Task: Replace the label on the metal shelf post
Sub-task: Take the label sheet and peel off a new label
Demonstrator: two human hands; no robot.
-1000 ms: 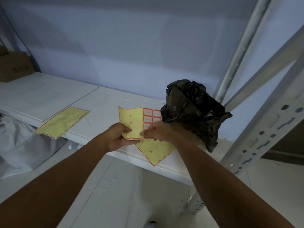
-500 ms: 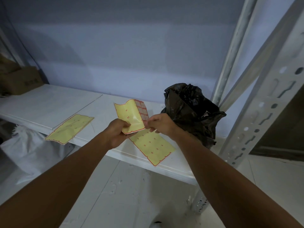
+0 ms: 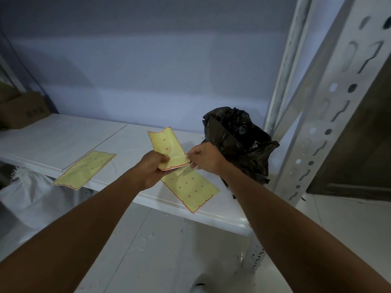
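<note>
My left hand (image 3: 150,168) grips a yellow label sheet (image 3: 167,147) with a red border by its lower edge, above the white shelf (image 3: 63,140). The sheet is curled and tilted, its yellow backing toward me. My right hand (image 3: 204,157) pinches the sheet's lower right corner, where a small pale label seems to lift off. The perforated metal shelf post (image 3: 330,106) rises at the right, well apart from both hands.
Two more yellow sheets lie flat on the shelf: one under my hands (image 3: 190,188), one to the left (image 3: 84,169). A crumpled black plastic bag (image 3: 239,142) stands behind my right hand. A cardboard box (image 3: 21,111) sits at far left.
The held sheet has turned and curled, so its red-framed labels no longer face me. My right hand moved from the sheet's right edge down to its lower right corner.
</note>
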